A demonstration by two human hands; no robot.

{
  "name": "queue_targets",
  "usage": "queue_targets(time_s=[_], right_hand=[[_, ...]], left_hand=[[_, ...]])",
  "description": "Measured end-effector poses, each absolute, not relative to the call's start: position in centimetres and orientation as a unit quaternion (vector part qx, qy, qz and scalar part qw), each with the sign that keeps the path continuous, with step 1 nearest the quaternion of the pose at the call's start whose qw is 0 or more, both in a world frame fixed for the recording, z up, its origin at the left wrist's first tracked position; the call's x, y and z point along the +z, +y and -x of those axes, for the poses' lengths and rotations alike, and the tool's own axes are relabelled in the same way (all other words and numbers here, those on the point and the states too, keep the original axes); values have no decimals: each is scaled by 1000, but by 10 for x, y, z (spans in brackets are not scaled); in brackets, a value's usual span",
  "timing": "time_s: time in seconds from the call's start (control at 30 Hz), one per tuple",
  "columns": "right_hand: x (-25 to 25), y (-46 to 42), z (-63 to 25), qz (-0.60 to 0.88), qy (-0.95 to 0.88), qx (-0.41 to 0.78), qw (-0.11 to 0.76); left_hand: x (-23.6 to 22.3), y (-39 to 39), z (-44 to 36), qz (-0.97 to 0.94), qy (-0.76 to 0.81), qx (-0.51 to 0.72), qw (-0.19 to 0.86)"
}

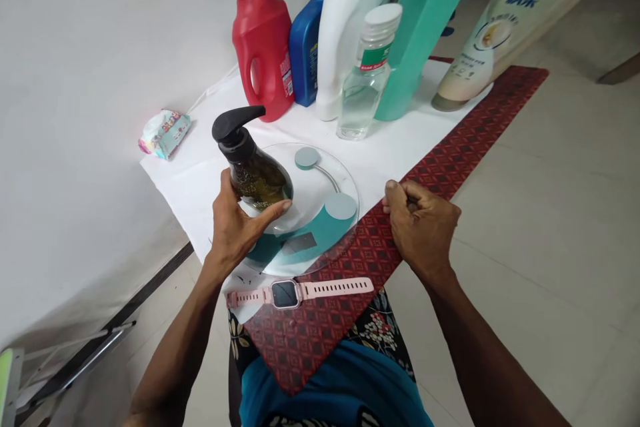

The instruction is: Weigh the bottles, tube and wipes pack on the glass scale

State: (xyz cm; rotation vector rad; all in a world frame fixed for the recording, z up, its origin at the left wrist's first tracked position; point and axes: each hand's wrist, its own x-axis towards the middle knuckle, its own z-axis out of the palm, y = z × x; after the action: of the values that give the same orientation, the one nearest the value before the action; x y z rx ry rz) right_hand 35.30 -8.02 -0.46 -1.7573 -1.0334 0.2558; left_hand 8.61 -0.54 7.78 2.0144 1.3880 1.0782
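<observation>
In the middle of the frame, a little to the left, the left hand grasps the lower part of a dark pump bottle, with the thumb across its near side. The bottle is almost upright, and its black nozzle points to the right of the frame. It is at the left part of a round glass scale; whether its base rests fully on the glass, I cannot tell.

At the right of the centre, the right hand is clenched into a fist near the edge of the worktop, apart from the bottle. I cannot tell if something is inside this fist.

Just below the scale, a pink watch lies stretched out, with the screen facing up. A white sheet covers a large part of the red patterned worktop.

Along the top of the frame, from left to right, stand a red bottle, a blue bottle, a white bottle, a green bottle and a beige bottle. A small clear bottle with white cap is in front of them. At the left, a small packet lies near the wall.
</observation>
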Motion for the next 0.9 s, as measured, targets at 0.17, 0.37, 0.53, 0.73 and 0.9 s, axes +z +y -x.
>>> queue_targets(time_s=[0.17,0.37,0.53,0.73,0.9], right_hand=[[-1,-81,-353,737,-418,106,521],[3,-79,-354,752,-400,126,509],[8,-77,-354,775,-384,137,483],[10,-77,-355,783,-385,130,470],[9,-77,-356,787,-385,122,466]], left_hand=[[75,-3,-85,-697,520,432,241],[98,43,-38,-638,575,497,123],[94,127,13,-553,654,512,59],[78,203,41,-480,743,464,48],[72,241,33,-466,757,457,26]])
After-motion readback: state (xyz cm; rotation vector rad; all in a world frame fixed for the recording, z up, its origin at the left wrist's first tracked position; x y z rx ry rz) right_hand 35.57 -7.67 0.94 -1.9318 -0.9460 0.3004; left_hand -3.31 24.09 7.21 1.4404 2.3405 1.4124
